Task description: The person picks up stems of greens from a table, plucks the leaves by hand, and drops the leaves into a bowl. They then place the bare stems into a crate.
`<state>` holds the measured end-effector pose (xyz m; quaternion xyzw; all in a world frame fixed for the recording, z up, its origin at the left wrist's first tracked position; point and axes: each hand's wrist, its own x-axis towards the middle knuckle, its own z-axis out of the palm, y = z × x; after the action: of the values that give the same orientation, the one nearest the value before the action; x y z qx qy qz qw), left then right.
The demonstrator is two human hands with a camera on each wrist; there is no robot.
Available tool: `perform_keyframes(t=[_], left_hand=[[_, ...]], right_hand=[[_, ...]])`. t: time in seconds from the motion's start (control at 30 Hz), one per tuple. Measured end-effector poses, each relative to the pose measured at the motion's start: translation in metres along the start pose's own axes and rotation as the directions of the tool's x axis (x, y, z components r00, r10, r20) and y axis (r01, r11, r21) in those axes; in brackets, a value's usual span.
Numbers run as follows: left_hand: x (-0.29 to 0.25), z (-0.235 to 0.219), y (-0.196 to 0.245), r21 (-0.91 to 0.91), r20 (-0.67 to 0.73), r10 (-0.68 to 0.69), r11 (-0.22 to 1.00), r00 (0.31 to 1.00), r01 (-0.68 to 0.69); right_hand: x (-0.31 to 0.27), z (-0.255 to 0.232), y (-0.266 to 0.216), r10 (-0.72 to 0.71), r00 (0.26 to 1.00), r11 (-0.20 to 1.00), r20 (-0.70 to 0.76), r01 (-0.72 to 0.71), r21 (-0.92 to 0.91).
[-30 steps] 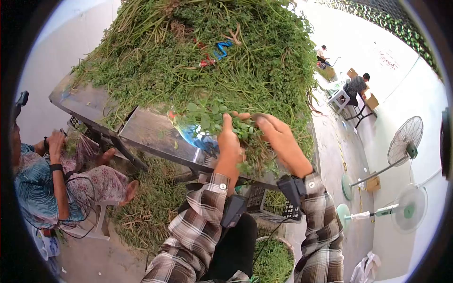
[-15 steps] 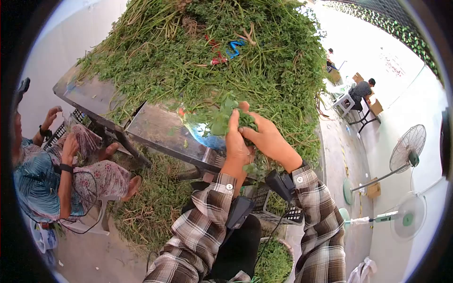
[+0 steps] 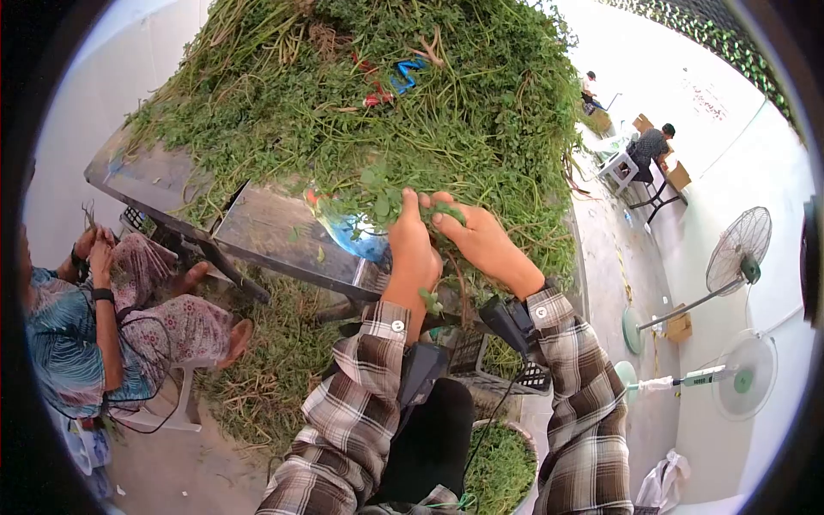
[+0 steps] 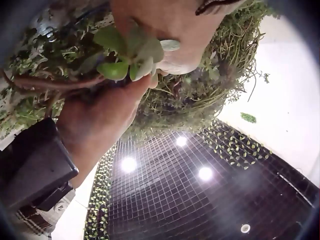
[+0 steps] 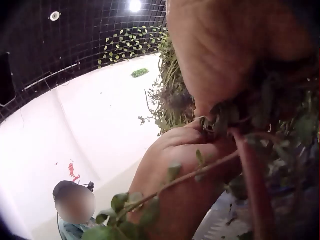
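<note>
In the head view, my left hand (image 3: 414, 253) grips a leafy sprig (image 3: 378, 196), its rounded leaves standing out beyond the fingertips. Close on its right, my right hand (image 3: 489, 246) pinches green leaves (image 3: 450, 211) between thumb and fingers. A reddish stem (image 5: 252, 182) hangs below the hands and looms large in the right wrist view. The left wrist view shows rounded leaves (image 4: 134, 56) where the two hands meet. Behind them, a big heap of cut greens (image 3: 446, 146) covers most of the dark table (image 3: 279, 239); part of the grip is hidden by the fingers.
A black crate (image 3: 468, 356) stands below the table edge, with a round tub of greens (image 3: 534, 455) nearer my legs. Loose greens (image 3: 275, 395) litter the floor. A seated person (image 3: 69, 335) is at the left. Two fans (image 3: 740, 257) stand along the right wall.
My right hand has come in from farther right to meet the left hand and now pinches leaves there. The seated person's hands parted and came together again.
</note>
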<state>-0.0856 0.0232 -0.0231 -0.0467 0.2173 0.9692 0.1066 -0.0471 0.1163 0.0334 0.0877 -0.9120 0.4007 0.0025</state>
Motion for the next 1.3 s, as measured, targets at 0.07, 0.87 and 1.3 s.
perform_keyframes(t=[0.07, 0.87, 1.3], left_hand=[[0.004, -0.005, -0.003, 0.006, -0.044, -0.037, 0.999, 0.998, 0.037], [0.02, -0.027, 0.056, -0.44, -0.037, 0.157, 0.884, 0.987, -0.157], [0.02, 0.008, 0.039, -0.686, 0.182, 0.077, 0.724, 0.98, 0.07]], right_hand=[[0.0, 0.0, 0.002, -0.022, 1.0, 0.999, -0.009, 0.022, -0.027], [-0.05, -0.027, 0.021, 0.404, 0.898, 0.783, -0.173, -0.242, 0.573], [-0.066, -0.043, 0.015, 0.356, 0.912, 0.597, -0.205, -0.053, 0.8]])
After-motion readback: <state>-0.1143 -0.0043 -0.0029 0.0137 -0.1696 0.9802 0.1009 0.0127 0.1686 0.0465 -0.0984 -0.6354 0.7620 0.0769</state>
